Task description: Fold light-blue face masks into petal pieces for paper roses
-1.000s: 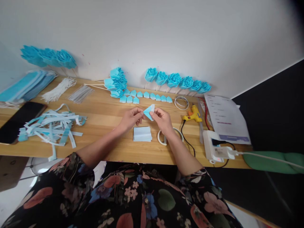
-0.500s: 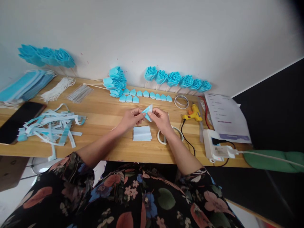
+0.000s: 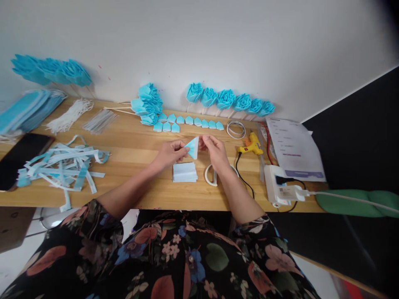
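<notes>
A small piece of blue mask fabric [image 3: 192, 148], folded into a triangle with a pale strip along its right edge, is raised over the table between my hands. My left hand [image 3: 172, 153] pinches its left point between thumb and fingers. At the upper right corner, the closed fingertips of my right hand [image 3: 215, 151] meet the fabric's edge; part of that grip is hidden. A stack of pale blue rectangles [image 3: 184, 172] lies just below. Behind, folded blue petals [image 3: 189, 120] sit in rows beside a bunch of blue fabric flowers [image 3: 148, 103].
Under my right forearm lie white rings of tape [image 3: 210, 176]. To the right are a yellow glue gun [image 3: 253, 144], a power strip [image 3: 274, 185] and a paper sheet [image 3: 293, 145]. Cut strips [image 3: 67, 166], a phone [image 3: 23, 160] and masks [image 3: 29, 110] occupy the left.
My right thumb has come off the middle of the fabric, and that hand has shifted to its upper right corner. The triangle now shows more fully. The whole view has shifted slightly.
</notes>
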Available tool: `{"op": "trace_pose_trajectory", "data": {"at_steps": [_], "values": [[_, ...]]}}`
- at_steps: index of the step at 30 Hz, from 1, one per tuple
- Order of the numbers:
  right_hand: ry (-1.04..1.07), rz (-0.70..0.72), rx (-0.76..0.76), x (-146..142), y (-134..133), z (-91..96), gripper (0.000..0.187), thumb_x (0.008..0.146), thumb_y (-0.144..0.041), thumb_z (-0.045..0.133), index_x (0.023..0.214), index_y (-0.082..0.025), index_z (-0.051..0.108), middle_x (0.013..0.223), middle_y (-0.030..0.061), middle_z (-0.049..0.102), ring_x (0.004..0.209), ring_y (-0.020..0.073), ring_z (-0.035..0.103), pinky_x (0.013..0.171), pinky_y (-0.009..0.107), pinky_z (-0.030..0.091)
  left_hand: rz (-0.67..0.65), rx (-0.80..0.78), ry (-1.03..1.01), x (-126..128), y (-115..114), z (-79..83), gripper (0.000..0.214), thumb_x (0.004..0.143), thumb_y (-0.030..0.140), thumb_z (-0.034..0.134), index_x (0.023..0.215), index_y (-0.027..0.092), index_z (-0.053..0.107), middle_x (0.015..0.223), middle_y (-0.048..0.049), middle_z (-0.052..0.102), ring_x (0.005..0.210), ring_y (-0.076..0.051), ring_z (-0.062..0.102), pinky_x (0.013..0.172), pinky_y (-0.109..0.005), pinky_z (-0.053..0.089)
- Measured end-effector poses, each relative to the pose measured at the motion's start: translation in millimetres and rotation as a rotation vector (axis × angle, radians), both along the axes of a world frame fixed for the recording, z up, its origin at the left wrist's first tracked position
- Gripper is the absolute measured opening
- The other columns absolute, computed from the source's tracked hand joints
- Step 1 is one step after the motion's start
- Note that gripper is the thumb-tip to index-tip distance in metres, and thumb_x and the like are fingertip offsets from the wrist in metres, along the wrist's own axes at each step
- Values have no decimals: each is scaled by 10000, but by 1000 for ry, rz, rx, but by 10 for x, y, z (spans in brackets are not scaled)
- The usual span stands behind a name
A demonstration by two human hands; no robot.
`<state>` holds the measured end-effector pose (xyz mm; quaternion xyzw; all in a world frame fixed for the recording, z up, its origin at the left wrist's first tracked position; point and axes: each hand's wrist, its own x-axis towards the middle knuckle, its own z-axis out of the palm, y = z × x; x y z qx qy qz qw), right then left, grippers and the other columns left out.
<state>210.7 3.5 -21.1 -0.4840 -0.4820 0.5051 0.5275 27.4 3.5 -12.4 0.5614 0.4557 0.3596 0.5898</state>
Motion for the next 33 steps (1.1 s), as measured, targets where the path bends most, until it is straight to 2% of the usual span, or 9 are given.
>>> {"op": "trace_pose_trajectory", "data": {"at_steps": [4, 7, 13, 22, 27, 33], "values": [[-54, 177, -42, -20, -35, 9, 452, 804, -654, 640, 722, -209, 629, 681, 6, 600, 647, 150, 552, 617, 288, 471, 54, 17, -34, -5, 13, -1, 275, 761, 365, 704, 645, 167, 551, 517, 22, 549, 472, -76, 483, 475, -201, 397], [-146, 227, -21, -26, -55, 25, 426, 799, -609, 674, 678, -207, 597, 634, -18, 578, 614, 132, 518, 612, 276, 431, 64, 10, -35, -1, 16, -16, 262, 744, 365, 710, 658, 166, 563, 513, 25, 546, 470, -77, 482, 469, -202, 393], [-220, 197, 25, -24, -59, 49, 404, 772, -551, 706, 637, -207, 541, 580, -39, 528, 583, 117, 442, 586, 265, 347, 44, 27, -58, -5, 26, -21, 338, 755, 469, 698, 666, 158, 601, 575, 4, 588, 495, -81, 506, 478, -205, 413], [-240, 209, 53, -29, -59, 43, 387, 787, -522, 682, 635, -214, 504, 601, -36, 513, 596, 119, 430, 589, 266, 340, 54, 23, -67, -14, 37, -4, 440, 811, 579, 630, 681, 160, 595, 596, -13, 592, 508, -97, 535, 481, -219, 435], [-316, 244, 100, -20, -51, -31, 374, 819, -509, 654, 650, -210, 504, 607, -48, 459, 583, 108, 383, 571, 259, 307, 9, 11, -58, -6, 31, -11, 339, 731, 472, 734, 753, 156, 611, 557, 21, 567, 504, -94, 520, 493, -214, 424], [-313, 248, 105, -15, -50, -50, 344, 836, -476, 645, 659, -210, 517, 604, -50, 459, 577, 108, 381, 572, 259, 307, 34, 5, -72, -3, 24, -14, 289, 720, 408, 743, 741, 152, 609, 557, 28, 561, 496, -83, 509, 491, -209, 408]]}}
